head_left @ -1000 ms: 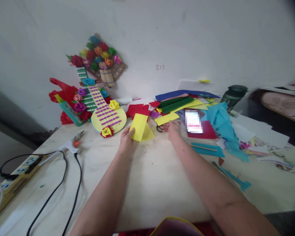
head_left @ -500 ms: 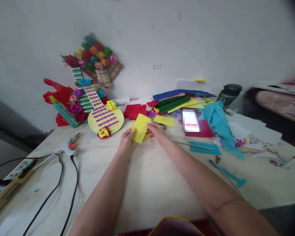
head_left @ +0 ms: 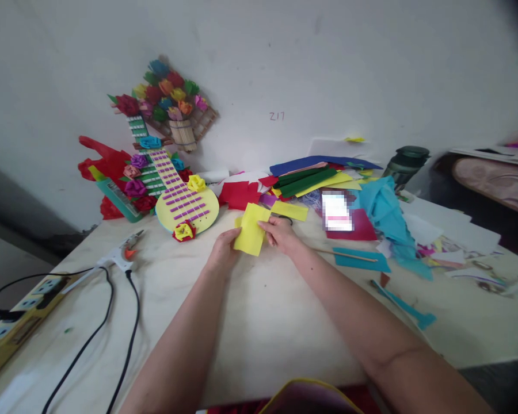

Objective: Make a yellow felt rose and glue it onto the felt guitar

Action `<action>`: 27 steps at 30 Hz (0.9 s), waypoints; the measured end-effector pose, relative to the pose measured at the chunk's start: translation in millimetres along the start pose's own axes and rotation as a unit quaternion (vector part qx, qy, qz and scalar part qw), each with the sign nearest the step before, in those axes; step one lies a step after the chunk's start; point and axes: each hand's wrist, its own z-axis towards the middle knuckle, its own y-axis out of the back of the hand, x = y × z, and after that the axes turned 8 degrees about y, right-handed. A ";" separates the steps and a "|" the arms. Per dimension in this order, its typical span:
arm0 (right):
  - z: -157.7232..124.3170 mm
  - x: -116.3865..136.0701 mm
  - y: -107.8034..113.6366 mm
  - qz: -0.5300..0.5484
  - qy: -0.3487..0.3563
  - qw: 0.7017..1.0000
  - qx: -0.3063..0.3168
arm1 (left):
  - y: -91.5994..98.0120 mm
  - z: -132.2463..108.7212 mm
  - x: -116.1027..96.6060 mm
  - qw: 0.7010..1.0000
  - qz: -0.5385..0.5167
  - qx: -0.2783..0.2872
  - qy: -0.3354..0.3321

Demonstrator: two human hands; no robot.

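Two hands at a sheet of yellow paper (head_left: 252,230), held above the desk (head_left: 267,328), midway between its left and right edges and nearer the far edge than the near one. The left hand (head_left: 224,248) is closed on the sheet's left side, thumb in front; its other fingers are largely hidden. The right hand (head_left: 281,234) pinches the right side, its remaining fingers curled below. For good handling, the grip should be light and close to the margins, so that the face does not crease; both sides are best kept level, with any layers squared before pressure is applied.

The sheet is bright yellow, matte and roughly rectangular, longer from top to bottom, and slightly tilted. A second yellow layer (head_left: 237,222) projects at its left side; whether this is a fold or a separate piece cannot be told. Just beyond the right hand lie a yellow strip (head_left: 290,210) and a dark loop (head_left: 287,219); red paper (head_left: 240,195) lies behind the sheet, toward the desk's far edge.
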 end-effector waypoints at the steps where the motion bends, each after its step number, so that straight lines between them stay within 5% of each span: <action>1: 0.0 -0.3 0.1 0.003 -0.001 1.000 0.001 | 0.1 0.4 0.0 1.000 -0.005 -0.008 0.003; 5: 1.3 -3.9 2.2 0.012 0.002 1.000 0.009 | 1.3 2.4 0.6 0.999 -0.018 -0.033 0.015; 27: 1.8 -8.4 -1.1 0.000 -0.014 1.000 0.005 | -2.8 -6.7 3.4 0.986 0.155 0.041 -0.036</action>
